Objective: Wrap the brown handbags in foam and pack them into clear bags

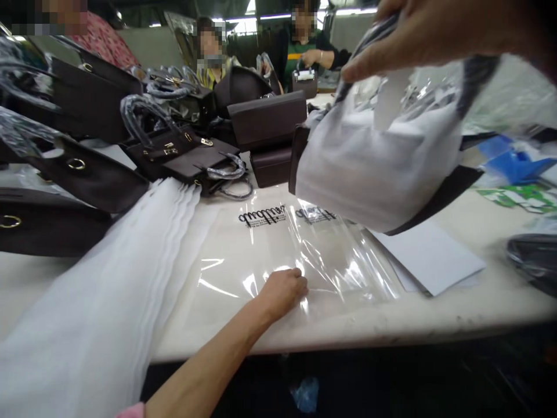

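My right hand [418, 43] is raised at the upper right, its fingers closed round the handles of a dark handbag. White wrapping [378, 168] covers most of that handbag, and a dark lower edge [439, 200] shows beneath it. The handbag hangs tilted above the table. Below and to the left, my left hand [285, 290] is closed with its fingertips pinching a clear plastic bag [256, 255]. Black lettering is printed on the plastic, which lies flat on the table and shines in the light.
Stacked white sheets [108, 302] hang over the table's near left edge. Dark handbags [174, 151] with wrapped handles crowd the left and back. White paper [435, 255], blue plastic [513, 159] and a dark wrapped item [535, 261] lie right. Several people stand across the table.
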{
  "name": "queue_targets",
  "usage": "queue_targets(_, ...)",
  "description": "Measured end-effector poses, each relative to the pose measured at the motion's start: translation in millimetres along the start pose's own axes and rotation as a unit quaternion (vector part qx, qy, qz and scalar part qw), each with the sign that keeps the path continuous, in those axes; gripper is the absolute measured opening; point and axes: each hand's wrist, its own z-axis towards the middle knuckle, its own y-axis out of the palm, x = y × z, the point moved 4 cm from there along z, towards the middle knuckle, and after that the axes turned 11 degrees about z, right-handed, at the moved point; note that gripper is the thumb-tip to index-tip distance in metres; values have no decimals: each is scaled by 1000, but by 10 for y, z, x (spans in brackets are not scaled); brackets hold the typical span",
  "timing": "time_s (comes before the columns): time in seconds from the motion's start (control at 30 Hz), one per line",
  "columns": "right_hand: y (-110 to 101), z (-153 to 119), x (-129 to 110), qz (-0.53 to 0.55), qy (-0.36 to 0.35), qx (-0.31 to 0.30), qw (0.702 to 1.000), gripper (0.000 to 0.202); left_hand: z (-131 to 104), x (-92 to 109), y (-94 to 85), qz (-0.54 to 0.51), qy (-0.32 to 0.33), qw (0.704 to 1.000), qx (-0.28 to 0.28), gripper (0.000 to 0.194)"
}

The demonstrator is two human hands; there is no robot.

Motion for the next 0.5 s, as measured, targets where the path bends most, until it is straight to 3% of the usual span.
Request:
queue_targets(0.07, 30, 88, -232, -13, -16, -16, 1000, 94, 0, -28, 28, -18, -30, 999, 0, 21)
queue_targets(0.2, 196, 203, -521, 78, -41, -21, 996, 67, -50, -45, 60, -62, -80, 995, -1, 17)
queue_targets(0.3, 154, 289, -506, 95, -28, 5, 995, 61, -96, -26, 41, -108, -70, 992, 2, 15)
queue_targets(0.43, 15, 344, -467, 224, 49, 17, 973, 47, -114, -17, 45, -151, -47, 987, 3, 21)
queue_targets(0.5, 38, 375, -531, 256, 45, 15, 965, 43, -122, -35, 81, -164, -60, 985, 0, 17)
